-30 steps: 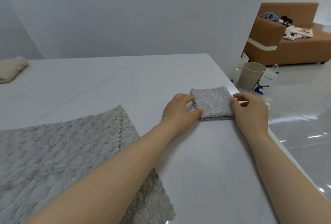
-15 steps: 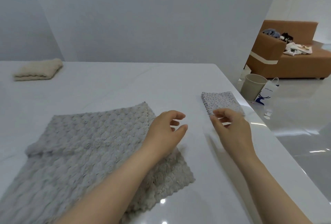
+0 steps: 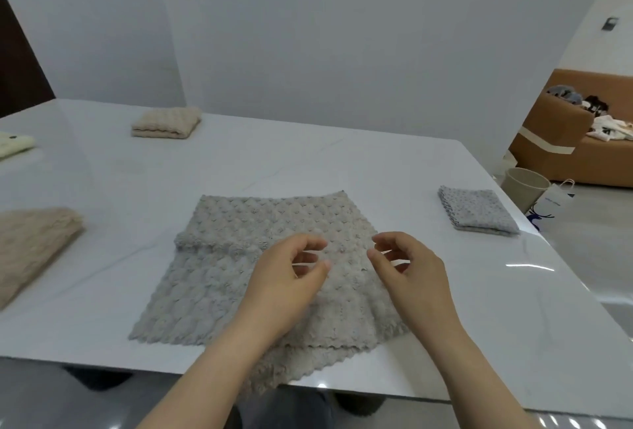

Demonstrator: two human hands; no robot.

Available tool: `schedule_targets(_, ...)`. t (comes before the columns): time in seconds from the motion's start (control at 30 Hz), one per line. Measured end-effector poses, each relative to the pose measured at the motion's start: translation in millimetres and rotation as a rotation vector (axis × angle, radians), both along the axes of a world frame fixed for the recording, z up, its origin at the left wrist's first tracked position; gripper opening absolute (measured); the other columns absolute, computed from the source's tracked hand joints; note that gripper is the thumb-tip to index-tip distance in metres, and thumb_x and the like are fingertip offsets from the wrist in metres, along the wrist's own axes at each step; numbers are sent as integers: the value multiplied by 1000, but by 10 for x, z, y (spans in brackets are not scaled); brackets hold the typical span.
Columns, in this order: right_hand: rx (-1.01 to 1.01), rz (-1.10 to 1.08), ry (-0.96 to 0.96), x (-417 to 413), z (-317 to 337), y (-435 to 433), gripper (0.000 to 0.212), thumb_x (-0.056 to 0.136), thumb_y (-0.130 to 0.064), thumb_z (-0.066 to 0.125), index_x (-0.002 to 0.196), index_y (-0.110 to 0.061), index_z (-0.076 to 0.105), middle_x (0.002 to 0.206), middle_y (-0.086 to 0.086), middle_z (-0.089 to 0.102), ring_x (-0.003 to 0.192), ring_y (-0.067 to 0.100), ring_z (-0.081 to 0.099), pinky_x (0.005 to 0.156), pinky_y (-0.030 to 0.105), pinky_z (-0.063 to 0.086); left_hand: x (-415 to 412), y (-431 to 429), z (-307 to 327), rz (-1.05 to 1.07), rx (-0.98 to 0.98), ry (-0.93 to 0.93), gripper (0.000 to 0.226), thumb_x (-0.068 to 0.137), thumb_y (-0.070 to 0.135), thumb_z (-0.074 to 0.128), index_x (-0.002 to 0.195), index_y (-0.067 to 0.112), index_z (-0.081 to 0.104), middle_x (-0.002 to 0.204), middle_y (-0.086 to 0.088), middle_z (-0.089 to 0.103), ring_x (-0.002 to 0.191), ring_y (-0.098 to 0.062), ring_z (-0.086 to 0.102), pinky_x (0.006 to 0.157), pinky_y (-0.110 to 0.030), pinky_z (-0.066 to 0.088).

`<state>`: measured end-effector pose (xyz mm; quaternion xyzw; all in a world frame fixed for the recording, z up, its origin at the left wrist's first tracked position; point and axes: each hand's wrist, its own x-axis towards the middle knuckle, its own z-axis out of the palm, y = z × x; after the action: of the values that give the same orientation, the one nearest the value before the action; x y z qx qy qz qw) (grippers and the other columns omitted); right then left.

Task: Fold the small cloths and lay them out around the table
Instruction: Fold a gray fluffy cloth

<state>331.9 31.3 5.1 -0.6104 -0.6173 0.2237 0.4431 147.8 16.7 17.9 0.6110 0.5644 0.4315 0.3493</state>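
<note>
The white table filled most of the view, whereas a second before only its right part had shown; the camera had swung left and back, so the near edge and the right edge both ran across the picture. The large grey cloth now lay spread in the middle near the person, its far strip doubled over along a ridge and its near corner hanging over the table's near edge. Half a second before it had sat to the left, under the left forearm.

Both hands had drawn away from the folded speckled cloth, which lay flat by the right edge, well apart from them. The left hand and the right hand hovered over the middle of the grey cloth, near each other, fingers loosely curled and parted, gripping nothing; whether they touched the fabric could not be told.

Bare tabletop lay between the grey cloth and the speckled one, and across the far side. A beige cloth lay at the left edge, a folded cream cloth at the far left, and a pale yellow one was cut off by the frame.
</note>
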Motion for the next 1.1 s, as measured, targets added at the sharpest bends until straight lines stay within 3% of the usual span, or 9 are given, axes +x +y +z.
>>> schedule_targets(0.33, -23, 122, -27, -717, -20, -294, 15, 85, -30, 67, 99, -34, 67, 92, -17, 66, 86, -1, 61, 69, 15, 47, -697, -392, -144, 78, 20, 29, 20, 84, 23, 68, 98, 37, 66, 95, 21, 66, 88, 11, 59, 75, -5, 46)
schedule_targets(0.6, -51, 198, -29, -1077, -69, -463, 18, 84, -28, 68, 101, -33, 68, 90, -18, 66, 87, -1, 61, 73, 17, 48, -1099, -604, -300, 92, 64, 136, 27, 82, 22, 70, 103, 37, 63, 107, 24, 62, 102, 16, 52, 85, 0, 39)
schedule_targets(0.93, -60, 319, -218, -1222, -80, -590, 26, 80, -30, 72, 106, -35, 66, 102, -25, 63, 100, -8, 54, 82, 5, 40, -1490, -724, -446, 57, 124, 396, 54, 63, 54, 53, 113, 34, 62, 108, 35, 49, 102, 11, 44, 90, 4, 24)
schedule_targets(1.1, -57, 394, -308, -1301, -39, -626, 30, 81, -30, 72, 109, -35, 64, 104, -25, 60, 102, -10, 52, 85, 3, 36, -1703, -682, -488, 33, 128, 386, 52, 59, 53, 57, 102, 28, 72, 107, 32, 57, 107, 11, 48, 89, 6, 25)
